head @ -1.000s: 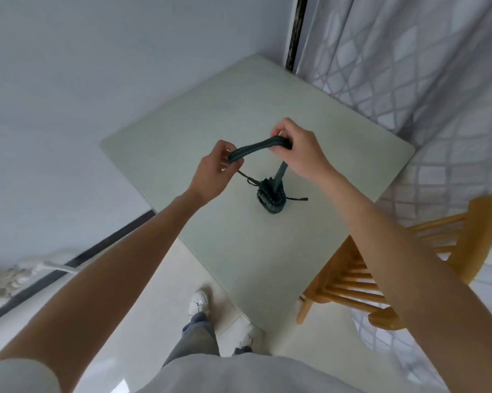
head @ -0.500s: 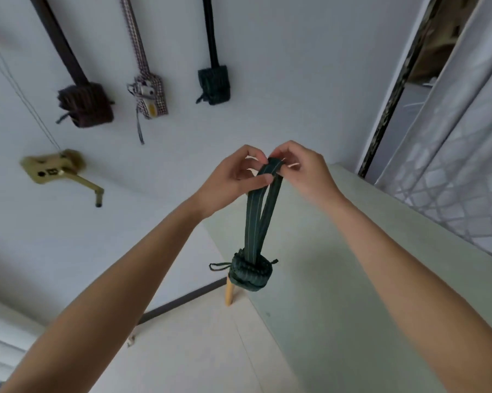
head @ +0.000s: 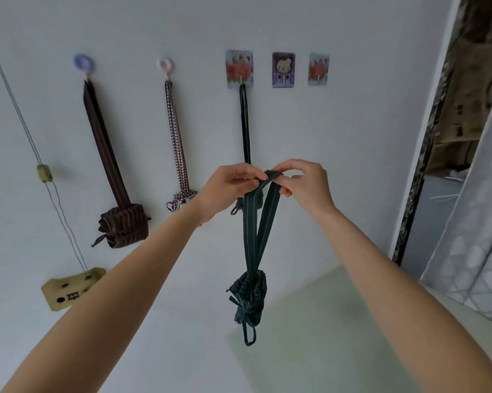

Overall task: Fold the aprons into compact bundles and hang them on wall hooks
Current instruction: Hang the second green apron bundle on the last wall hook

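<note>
A dark green apron bundle (head: 249,296) dangles in the air from its striped neck strap (head: 260,219). My left hand (head: 227,188) and my right hand (head: 307,182) both pinch the top of that strap loop at chest height, facing the wall. On the wall hang a brown striped bundle (head: 124,225), a pink checked bundle (head: 179,201) and a dark bundle whose strap (head: 245,123) comes down from a flower-picture hook (head: 239,68); its lower part is hidden behind my hands. Two picture hooks, one with a bear (head: 283,70) and one with flowers (head: 318,69), carry nothing.
The pale green table (head: 338,321) fills the lower right. A patterned curtain (head: 477,228) and a dark door frame (head: 420,165) stand at the right. A thin cord with a yellowed plastic fitting (head: 69,287) runs down the wall at the left.
The bundle was lifted off the table by its strap and raised toward the wall. The view has tilted up, bringing the row of hooks into sight.
</note>
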Action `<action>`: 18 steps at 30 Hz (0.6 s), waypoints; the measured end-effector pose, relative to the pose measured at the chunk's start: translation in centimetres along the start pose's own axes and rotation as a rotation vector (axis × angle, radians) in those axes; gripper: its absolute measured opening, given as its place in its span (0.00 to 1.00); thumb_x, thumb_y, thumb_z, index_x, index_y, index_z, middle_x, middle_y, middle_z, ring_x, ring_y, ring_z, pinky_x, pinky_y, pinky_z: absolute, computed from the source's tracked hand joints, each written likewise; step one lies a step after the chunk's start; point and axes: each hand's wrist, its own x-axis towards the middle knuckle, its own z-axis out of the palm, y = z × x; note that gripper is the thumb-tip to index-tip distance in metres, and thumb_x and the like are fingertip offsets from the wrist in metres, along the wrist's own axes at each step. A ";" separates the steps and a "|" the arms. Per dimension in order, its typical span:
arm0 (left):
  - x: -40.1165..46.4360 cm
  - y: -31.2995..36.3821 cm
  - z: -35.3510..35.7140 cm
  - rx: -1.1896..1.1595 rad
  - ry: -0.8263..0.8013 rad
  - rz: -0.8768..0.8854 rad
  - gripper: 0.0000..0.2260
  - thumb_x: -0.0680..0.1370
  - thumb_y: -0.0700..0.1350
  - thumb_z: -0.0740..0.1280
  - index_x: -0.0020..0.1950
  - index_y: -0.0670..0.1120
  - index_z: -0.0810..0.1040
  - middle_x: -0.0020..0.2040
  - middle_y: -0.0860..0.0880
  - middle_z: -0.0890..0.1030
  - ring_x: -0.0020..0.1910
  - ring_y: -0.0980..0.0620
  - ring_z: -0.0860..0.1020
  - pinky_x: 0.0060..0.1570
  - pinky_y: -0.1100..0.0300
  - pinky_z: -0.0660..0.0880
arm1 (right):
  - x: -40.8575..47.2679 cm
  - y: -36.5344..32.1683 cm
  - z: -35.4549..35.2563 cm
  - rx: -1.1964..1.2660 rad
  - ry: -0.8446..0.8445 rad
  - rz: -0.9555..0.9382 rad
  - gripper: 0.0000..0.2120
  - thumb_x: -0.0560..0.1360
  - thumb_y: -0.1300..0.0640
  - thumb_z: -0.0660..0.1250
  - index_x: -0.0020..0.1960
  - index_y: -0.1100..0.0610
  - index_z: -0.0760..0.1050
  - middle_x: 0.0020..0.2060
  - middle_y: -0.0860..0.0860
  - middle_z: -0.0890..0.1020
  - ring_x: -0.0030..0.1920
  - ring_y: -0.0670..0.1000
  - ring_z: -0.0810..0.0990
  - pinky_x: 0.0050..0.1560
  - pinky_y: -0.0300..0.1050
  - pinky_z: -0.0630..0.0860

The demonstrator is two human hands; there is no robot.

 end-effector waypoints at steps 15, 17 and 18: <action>22.3 -0.7 0.8 0.025 0.235 0.149 0.11 0.80 0.34 0.58 0.53 0.42 0.79 0.46 0.48 0.80 0.42 0.56 0.79 0.45 0.65 0.77 | 21.5 7.3 -4.4 -0.155 0.249 -0.384 0.04 0.72 0.66 0.70 0.45 0.59 0.80 0.39 0.47 0.82 0.41 0.44 0.82 0.48 0.39 0.79; 25.3 -0.8 0.5 0.058 0.276 0.171 0.10 0.80 0.35 0.60 0.51 0.44 0.79 0.45 0.48 0.80 0.43 0.53 0.79 0.47 0.61 0.79 | 24.6 7.7 -4.6 -0.183 0.287 -0.439 0.03 0.72 0.65 0.69 0.45 0.59 0.81 0.39 0.48 0.83 0.40 0.45 0.82 0.46 0.40 0.79; 26.6 -0.9 0.3 0.089 0.306 0.180 0.09 0.79 0.35 0.60 0.50 0.46 0.79 0.45 0.48 0.80 0.43 0.51 0.79 0.48 0.58 0.79 | 26.0 7.7 -4.7 -0.190 0.298 -0.451 0.03 0.72 0.64 0.69 0.44 0.59 0.81 0.40 0.49 0.83 0.39 0.46 0.82 0.44 0.40 0.79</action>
